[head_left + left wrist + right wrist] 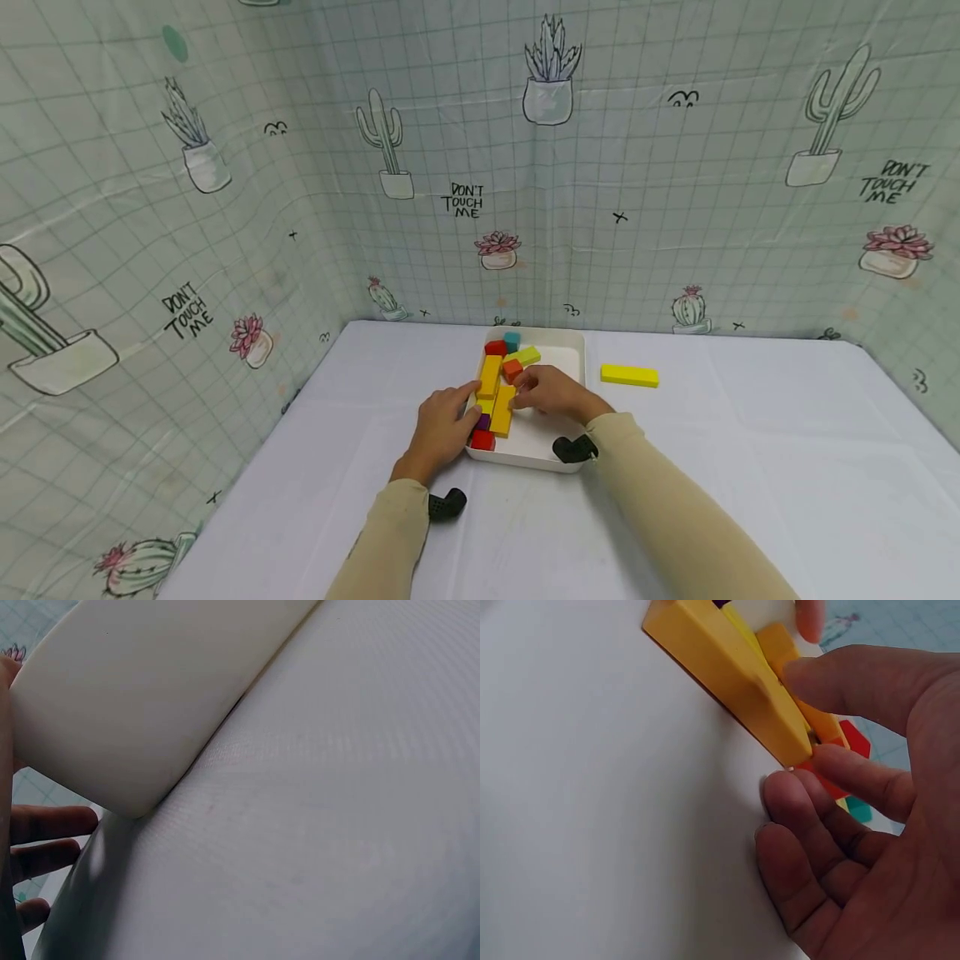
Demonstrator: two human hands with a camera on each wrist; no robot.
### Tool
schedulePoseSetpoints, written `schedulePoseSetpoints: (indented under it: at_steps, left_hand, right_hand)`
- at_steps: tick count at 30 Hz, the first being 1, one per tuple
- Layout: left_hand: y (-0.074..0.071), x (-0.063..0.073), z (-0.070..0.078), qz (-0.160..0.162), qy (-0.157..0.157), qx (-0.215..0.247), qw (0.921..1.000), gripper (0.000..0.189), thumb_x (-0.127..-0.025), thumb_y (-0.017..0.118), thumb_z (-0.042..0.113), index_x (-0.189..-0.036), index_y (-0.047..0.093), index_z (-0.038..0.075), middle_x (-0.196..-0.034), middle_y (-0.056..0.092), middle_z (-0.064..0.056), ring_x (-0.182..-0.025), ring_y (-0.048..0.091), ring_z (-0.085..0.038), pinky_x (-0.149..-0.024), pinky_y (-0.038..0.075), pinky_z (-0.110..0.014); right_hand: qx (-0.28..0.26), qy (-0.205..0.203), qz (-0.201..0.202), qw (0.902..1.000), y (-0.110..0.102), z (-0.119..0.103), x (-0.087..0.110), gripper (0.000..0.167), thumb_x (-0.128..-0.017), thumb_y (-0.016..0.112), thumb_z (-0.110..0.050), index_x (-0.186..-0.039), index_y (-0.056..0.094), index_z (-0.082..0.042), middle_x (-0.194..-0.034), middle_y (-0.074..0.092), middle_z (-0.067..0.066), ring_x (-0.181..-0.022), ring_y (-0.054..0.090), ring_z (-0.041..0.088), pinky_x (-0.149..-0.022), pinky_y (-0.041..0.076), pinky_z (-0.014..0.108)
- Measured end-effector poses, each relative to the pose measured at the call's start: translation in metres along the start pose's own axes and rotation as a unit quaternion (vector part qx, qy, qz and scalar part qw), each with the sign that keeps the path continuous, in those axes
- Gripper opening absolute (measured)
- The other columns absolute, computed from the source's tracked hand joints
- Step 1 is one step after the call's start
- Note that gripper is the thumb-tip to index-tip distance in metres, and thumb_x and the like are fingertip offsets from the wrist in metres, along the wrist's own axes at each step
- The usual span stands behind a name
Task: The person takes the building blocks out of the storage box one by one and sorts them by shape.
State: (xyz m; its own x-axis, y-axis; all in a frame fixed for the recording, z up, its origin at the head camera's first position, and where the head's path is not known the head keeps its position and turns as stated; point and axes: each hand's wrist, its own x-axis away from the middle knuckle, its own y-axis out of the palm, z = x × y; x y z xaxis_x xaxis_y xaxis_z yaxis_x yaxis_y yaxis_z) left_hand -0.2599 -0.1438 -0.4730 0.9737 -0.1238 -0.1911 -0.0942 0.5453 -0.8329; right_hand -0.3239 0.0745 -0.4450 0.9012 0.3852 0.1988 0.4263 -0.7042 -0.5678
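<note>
A white tray holds coloured wooden blocks bunched along its left side. My right hand reaches in from the right and pinches the end of a long orange-yellow block; in the right wrist view its other fingers are curled below that block. My left hand lies at the tray's left rim, index finger and thumb reaching over toward the blocks. Several of its fingers extend outside the tray wall in the left wrist view. Another orange-yellow block lies by the index fingertip.
Also inside the tray are a teal block, a yellow-green block, an orange-red block, red blocks and a purple block. A long yellow block lies on the white tabletop right of the tray.
</note>
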Motion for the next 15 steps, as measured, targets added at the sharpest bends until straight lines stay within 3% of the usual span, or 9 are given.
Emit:
schedulePoseSetpoints:
  at_steps: [4, 9, 15]
  left_hand:
    - [0.002, 0.000, 0.001, -0.002, -0.005, -0.001, 1.0000, 0.049, -0.099, 0.056, 0.033, -0.147, 0.054, 0.023, -0.133, 0.062, -0.006, -0.125, 0.051, -0.028, -0.114, 0.029, -0.054]
    - [0.002, 0.000, 0.000, -0.001, -0.009, -0.003, 1.0000, 0.049, -0.099, 0.056, 0.034, -0.147, 0.054, 0.024, -0.134, 0.062, -0.006, -0.125, 0.050, -0.029, -0.114, 0.028, -0.054]
    - [0.001, -0.002, -0.002, 0.001, 0.001, -0.005, 1.0000, 0.049, -0.099, 0.056, 0.033, -0.146, 0.054, 0.022, -0.132, 0.062, -0.007, -0.122, 0.051, -0.029, -0.113, 0.030, -0.054]
  right_hand:
    - [0.029, -0.009, -0.015, 0.9994, -0.001, -0.001, 0.002, 0.052, -0.086, 0.079, -0.031, -0.127, 0.061, -0.005, -0.104, 0.061, 0.006, -0.092, 0.055, 0.022, -0.081, 0.051, 0.032]
    - [0.078, -0.027, -0.050, 0.9953, 0.002, -0.008, 0.004, 0.072, -0.081, 0.082, -0.041, -0.138, 0.056, -0.005, -0.119, 0.061, 0.008, -0.105, 0.054, 0.023, -0.099, 0.048, 0.042]
    - [0.114, -0.025, -0.067, 0.9909, 0.003, -0.010, 0.004, 0.085, -0.077, 0.085, -0.043, -0.146, 0.049, -0.008, -0.132, 0.056, 0.010, -0.113, 0.051, 0.024, -0.105, 0.044, 0.045]
